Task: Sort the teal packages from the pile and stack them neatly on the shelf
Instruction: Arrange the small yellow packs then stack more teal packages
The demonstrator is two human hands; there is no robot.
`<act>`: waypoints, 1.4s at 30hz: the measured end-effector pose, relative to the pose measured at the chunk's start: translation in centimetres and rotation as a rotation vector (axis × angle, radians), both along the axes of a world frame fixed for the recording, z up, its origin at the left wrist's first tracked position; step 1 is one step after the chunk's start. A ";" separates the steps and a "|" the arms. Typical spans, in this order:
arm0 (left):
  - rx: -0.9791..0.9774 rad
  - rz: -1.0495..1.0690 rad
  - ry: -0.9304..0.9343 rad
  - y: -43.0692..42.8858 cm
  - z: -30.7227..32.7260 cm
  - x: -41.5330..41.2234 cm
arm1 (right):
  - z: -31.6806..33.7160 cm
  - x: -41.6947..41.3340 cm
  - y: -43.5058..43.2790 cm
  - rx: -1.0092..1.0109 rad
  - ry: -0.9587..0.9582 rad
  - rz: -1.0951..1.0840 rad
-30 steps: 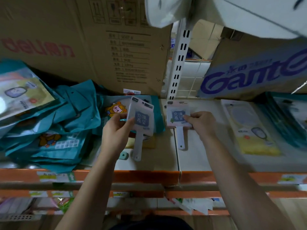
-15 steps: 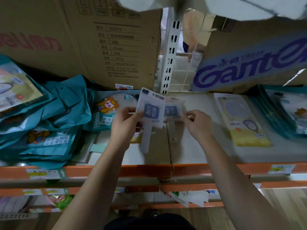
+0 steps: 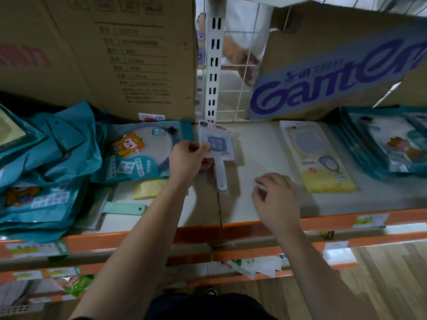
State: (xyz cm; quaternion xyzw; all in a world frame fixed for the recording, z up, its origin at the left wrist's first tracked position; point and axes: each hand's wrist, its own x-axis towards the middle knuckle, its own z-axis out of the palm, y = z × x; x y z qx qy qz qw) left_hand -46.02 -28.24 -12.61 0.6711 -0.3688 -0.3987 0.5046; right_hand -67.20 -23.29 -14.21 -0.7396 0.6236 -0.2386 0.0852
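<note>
fingers [image 3: 193, 147] pinch mirror [image 3: 220, 144] beside teal package [image 3: 138, 158]

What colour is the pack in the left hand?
The pack: white, blue square label; head view.

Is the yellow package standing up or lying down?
Lying down. The yellow package lies flat, face up, on the shelf, its whole front showing.
</note>
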 end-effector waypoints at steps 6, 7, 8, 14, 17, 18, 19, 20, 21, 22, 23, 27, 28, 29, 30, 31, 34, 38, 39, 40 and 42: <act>0.060 -0.085 -0.485 0.1 0.1 0.3 | -0.1 0.0 0.1 -0.037 -0.007 0.003; 0.081 -0.078 -0.544 0.1 0.1 0.3 | -0.1 -0.1 0.1 -0.036 -0.008 0.004; 0.096 -0.072 -0.603 0.0 0.2 0.4 | -0.1 -0.1 0.1 -0.033 -0.008 0.005; 0.138 -0.081 -0.720 -0.7 0.4 0.4 | 0.0 -0.1 0.2 -0.020 -0.006 -0.002; 0.144 -0.095 -0.736 -0.6 0.4 0.3 | 0.1 0.0 0.2 -0.014 0.001 -0.003; 0.148 -0.096 -0.741 -0.6 0.4 0.2 | 0.1 0.0 0.2 -0.010 0.003 -0.002; 0.153 -0.097 -0.751 -0.5 0.5 0.2 | 0.1 0.0 0.2 -0.006 0.006 -0.002; 0.159 -0.100 -0.765 -0.5 0.7 0.2 | 0.1 0.1 0.1 -0.003 0.011 -0.002; 0.164 -0.106 -0.783 -0.4 0.9 0.2 | 0.2 0.1 0.1 -0.001 0.014 -0.002; 0.163 -0.106 -0.799 -0.2 1.1 0.1 | 0.2 0.2 0.0 -0.001 0.014 -0.002; 0.148 -0.098 -0.808 0.1 1.3 0.1 | 0.3 0.3 -0.1 -0.003 0.009 -0.002; -0.012 -0.056 -0.899 1.8 2.7 1.6 | 0.9 1.6 -1.1 -0.026 -0.035 0.052; -0.052 -0.053 -0.933 2.3 3.1 2.4 | 1.2 2.3 -1.4 -0.032 -0.048 0.085; -0.088 -0.042 -0.968 2.9 3.5 3.2 | 1.6 3.2 -1.8 -0.041 -0.066 0.123; -0.124 -0.020 -1.001 3.5 3.9 4.2 | 2.0 4.3 -2.2 -0.051 -0.086 0.162; -0.159 0.009 -1.031 4.2 4.4 5.2 | 2.5 5.5 -2.6 -0.059 -0.103 0.204; -0.224 0.097 -1.133 6.5 5.8 8.7 | 4.1 9.8 -3.5 -0.059 -0.156 0.323; -0.151 0.204 -1.236 9.8 7.4 14.1 | 6.2 16.5 -3.9 -0.061 -0.227 0.446; -0.145 0.244 -1.245 10.7 7.7 15.4 | 6.7 18.2 -3.8 -0.061 -0.243 0.476; -0.138 0.284 -1.246 11.5 8.0 16.9 | 7.1 19.9 -3.5 -0.062 -0.260 0.510; -0.115 0.347 -1.247 13.2 8.6 19.8 | 7.9 23.4 -3.0 -0.077 -0.291 0.573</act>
